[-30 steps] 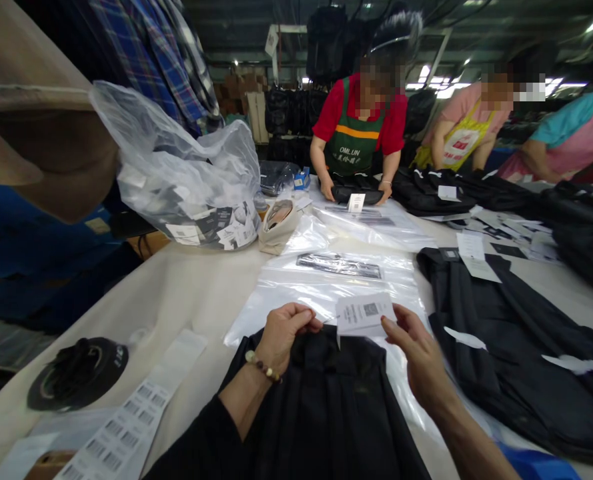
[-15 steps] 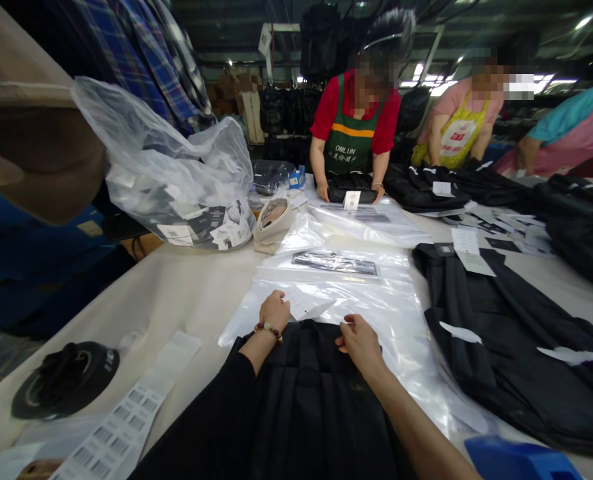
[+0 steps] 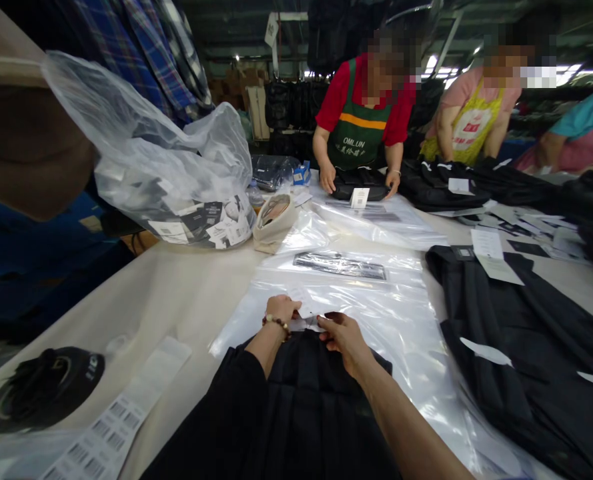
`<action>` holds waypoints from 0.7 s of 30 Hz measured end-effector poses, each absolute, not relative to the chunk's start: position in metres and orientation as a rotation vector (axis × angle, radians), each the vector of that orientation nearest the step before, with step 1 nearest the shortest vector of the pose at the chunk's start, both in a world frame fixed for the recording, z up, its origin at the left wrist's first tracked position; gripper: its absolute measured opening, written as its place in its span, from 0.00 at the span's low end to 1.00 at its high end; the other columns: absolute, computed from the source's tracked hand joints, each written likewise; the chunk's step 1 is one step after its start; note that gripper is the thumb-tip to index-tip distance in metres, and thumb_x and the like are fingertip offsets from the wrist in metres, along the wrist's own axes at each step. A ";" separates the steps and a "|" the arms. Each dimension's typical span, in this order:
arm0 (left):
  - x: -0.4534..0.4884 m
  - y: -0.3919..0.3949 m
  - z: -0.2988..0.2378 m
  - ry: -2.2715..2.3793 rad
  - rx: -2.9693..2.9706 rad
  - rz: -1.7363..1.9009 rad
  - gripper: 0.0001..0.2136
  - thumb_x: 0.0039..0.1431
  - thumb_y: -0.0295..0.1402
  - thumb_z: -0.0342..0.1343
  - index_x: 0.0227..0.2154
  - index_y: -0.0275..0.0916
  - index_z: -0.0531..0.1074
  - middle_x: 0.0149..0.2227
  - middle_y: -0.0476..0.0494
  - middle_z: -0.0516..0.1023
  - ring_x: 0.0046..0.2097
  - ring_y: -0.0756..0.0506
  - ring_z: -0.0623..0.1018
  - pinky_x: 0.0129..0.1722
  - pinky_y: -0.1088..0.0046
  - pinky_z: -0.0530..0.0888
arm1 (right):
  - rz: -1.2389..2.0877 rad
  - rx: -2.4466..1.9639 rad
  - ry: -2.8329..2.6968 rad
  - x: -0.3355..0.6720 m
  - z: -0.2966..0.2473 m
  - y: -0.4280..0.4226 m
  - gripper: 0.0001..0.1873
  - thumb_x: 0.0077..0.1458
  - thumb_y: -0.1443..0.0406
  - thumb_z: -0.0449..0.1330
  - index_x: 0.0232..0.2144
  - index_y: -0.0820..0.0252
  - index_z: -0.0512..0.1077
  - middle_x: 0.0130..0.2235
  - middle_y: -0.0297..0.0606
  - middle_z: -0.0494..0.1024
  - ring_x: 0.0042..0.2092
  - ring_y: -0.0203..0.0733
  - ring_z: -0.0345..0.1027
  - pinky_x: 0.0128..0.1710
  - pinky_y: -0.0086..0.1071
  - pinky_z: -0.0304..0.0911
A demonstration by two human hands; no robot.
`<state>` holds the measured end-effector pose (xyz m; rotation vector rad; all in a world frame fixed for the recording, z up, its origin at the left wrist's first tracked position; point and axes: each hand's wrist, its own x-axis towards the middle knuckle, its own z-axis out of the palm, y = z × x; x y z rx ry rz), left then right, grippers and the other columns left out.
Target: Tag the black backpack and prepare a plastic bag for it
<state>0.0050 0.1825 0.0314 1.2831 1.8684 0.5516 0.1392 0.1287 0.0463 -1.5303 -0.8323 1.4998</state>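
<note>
Black, the backpack lies just this side of the left hand's and right hand's fingers. The left pinches a white tag; the right's fingertips curl beside it, their grip unclear. Clear plastic spreads beyond them.

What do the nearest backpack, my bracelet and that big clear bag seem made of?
Backpack: likely synthetic fabric, matte, softly folded.
Bracelet: round beads, perhaps stone or wood; finish unclear.
Clear bag: likely thin plastic, crinkled, slightly glossy, contents showing through.
</note>
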 end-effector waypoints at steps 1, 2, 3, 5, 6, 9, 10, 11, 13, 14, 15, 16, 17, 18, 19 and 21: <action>0.010 0.177 0.036 1.832 1.347 0.613 0.08 0.60 0.35 0.53 0.37 0.34 0.70 0.34 0.47 0.74 0.32 0.50 0.75 0.33 0.70 0.74 | 1.484 -1.466 -0.834 0.140 0.047 0.128 0.16 0.39 0.63 0.63 0.34 0.61 0.71 0.32 0.38 0.76 0.28 0.37 0.68 0.22 0.27 0.59; 0.014 0.169 0.041 1.795 1.417 0.669 0.07 0.60 0.33 0.53 0.36 0.34 0.70 0.33 0.47 0.75 0.33 0.50 0.75 0.34 0.70 0.74 | 1.478 -1.390 -0.846 0.140 0.050 0.126 0.18 0.37 0.62 0.64 0.36 0.60 0.71 0.34 0.38 0.77 0.33 0.39 0.69 0.26 0.28 0.62; 0.019 0.161 0.048 1.757 1.493 0.719 0.06 0.59 0.31 0.53 0.35 0.35 0.71 0.32 0.47 0.75 0.34 0.49 0.75 0.36 0.69 0.73 | 1.482 -1.307 -0.866 0.141 0.054 0.125 0.20 0.36 0.63 0.65 0.36 0.60 0.72 0.36 0.38 0.77 0.36 0.41 0.70 0.31 0.30 0.64; 0.027 0.146 0.063 1.678 1.657 0.807 0.03 0.55 0.29 0.54 0.32 0.37 0.72 0.32 0.46 0.75 0.38 0.46 0.74 0.43 0.65 0.71 | 1.499 -1.159 -0.906 0.142 0.063 0.120 0.21 0.33 0.62 0.67 0.35 0.62 0.74 0.36 0.38 0.78 0.41 0.45 0.70 0.40 0.35 0.64; 0.030 0.139 0.070 1.637 1.735 0.834 0.02 0.53 0.29 0.55 0.30 0.37 0.72 0.33 0.44 0.76 0.40 0.44 0.73 0.46 0.63 0.69 | 1.496 -1.112 -0.917 0.143 0.068 0.118 0.21 0.33 0.61 0.67 0.34 0.62 0.74 0.35 0.38 0.78 0.41 0.46 0.70 0.43 0.36 0.64; 0.029 0.128 0.089 1.495 1.902 0.848 0.01 0.49 0.29 0.57 0.27 0.39 0.72 0.36 0.43 0.76 0.44 0.42 0.71 0.50 0.63 0.66 | 1.390 -1.109 -0.896 0.144 0.079 0.115 0.21 0.35 0.59 0.69 0.34 0.61 0.75 0.36 0.37 0.79 0.42 0.45 0.70 0.43 0.36 0.64; 0.025 0.127 0.092 1.470 1.924 0.844 0.02 0.49 0.29 0.56 0.28 0.39 0.72 0.36 0.43 0.76 0.45 0.42 0.71 0.50 0.64 0.66 | 1.341 -1.136 -0.884 0.146 0.081 0.116 0.20 0.36 0.58 0.68 0.34 0.60 0.75 0.36 0.36 0.79 0.41 0.44 0.70 0.41 0.35 0.65; 0.019 0.127 0.093 1.468 1.927 0.840 0.02 0.50 0.29 0.56 0.29 0.40 0.72 0.37 0.42 0.76 0.45 0.42 0.71 0.50 0.65 0.66 | 1.297 -1.165 -0.878 0.147 0.082 0.117 0.19 0.37 0.57 0.68 0.33 0.60 0.75 0.35 0.36 0.79 0.39 0.43 0.71 0.38 0.34 0.65; 0.003 0.128 0.090 1.515 1.888 0.809 0.05 0.49 0.28 0.56 0.31 0.39 0.71 0.39 0.42 0.75 0.46 0.42 0.71 0.49 0.65 0.66 | 1.255 -1.202 -0.896 0.152 0.084 0.120 0.18 0.37 0.56 0.68 0.31 0.62 0.76 0.31 0.37 0.79 0.34 0.43 0.71 0.32 0.34 0.65; -0.004 0.129 0.086 1.540 1.851 0.775 0.07 0.48 0.28 0.56 0.32 0.39 0.71 0.39 0.42 0.75 0.45 0.42 0.72 0.48 0.66 0.68 | 1.256 -1.205 -0.919 0.154 0.084 0.123 0.18 0.36 0.56 0.68 0.29 0.62 0.76 0.30 0.37 0.79 0.33 0.43 0.71 0.31 0.34 0.65; -0.010 0.128 0.081 1.549 1.811 0.729 0.09 0.47 0.28 0.57 0.34 0.38 0.70 0.37 0.43 0.76 0.42 0.43 0.74 0.45 0.67 0.69 | 1.264 -1.201 -0.948 0.157 0.084 0.125 0.18 0.35 0.56 0.69 0.28 0.63 0.76 0.29 0.38 0.79 0.32 0.43 0.71 0.31 0.35 0.66; -0.015 0.128 0.075 1.543 1.771 0.678 0.10 0.47 0.28 0.57 0.36 0.38 0.70 0.35 0.44 0.77 0.39 0.44 0.75 0.42 0.68 0.71 | 1.271 -1.192 -0.978 0.160 0.084 0.127 0.18 0.34 0.57 0.69 0.27 0.63 0.76 0.29 0.38 0.79 0.32 0.43 0.71 0.32 0.35 0.66; -0.017 0.126 0.070 1.523 1.735 0.631 0.12 0.47 0.29 0.57 0.37 0.37 0.70 0.33 0.45 0.77 0.36 0.45 0.76 0.39 0.70 0.71 | 1.274 -1.180 -1.009 0.162 0.083 0.128 0.17 0.34 0.57 0.69 0.27 0.63 0.77 0.29 0.38 0.79 0.32 0.44 0.71 0.33 0.36 0.66; -0.017 0.125 0.064 1.500 1.703 0.598 0.13 0.48 0.29 0.56 0.39 0.36 0.70 0.32 0.46 0.78 0.34 0.46 0.76 0.37 0.72 0.72 | 1.272 -1.168 -1.039 0.164 0.082 0.129 0.17 0.34 0.57 0.69 0.27 0.62 0.77 0.30 0.38 0.79 0.33 0.44 0.71 0.34 0.37 0.66; -0.015 0.124 0.060 1.478 1.677 0.580 0.13 0.49 0.30 0.55 0.40 0.36 0.71 0.32 0.46 0.78 0.34 0.46 0.77 0.37 0.73 0.71 | 1.261 -1.158 -1.070 0.165 0.081 0.129 0.16 0.35 0.57 0.68 0.27 0.61 0.77 0.30 0.37 0.79 0.33 0.44 0.72 0.35 0.37 0.67; -0.010 0.122 0.054 1.446 1.641 0.570 0.11 0.50 0.29 0.53 0.38 0.36 0.72 0.34 0.45 0.78 0.37 0.46 0.76 0.38 0.74 0.70 | 1.223 -1.136 -1.132 0.165 0.080 0.126 0.14 0.39 0.58 0.67 0.29 0.59 0.77 0.32 0.35 0.79 0.35 0.44 0.71 0.39 0.38 0.66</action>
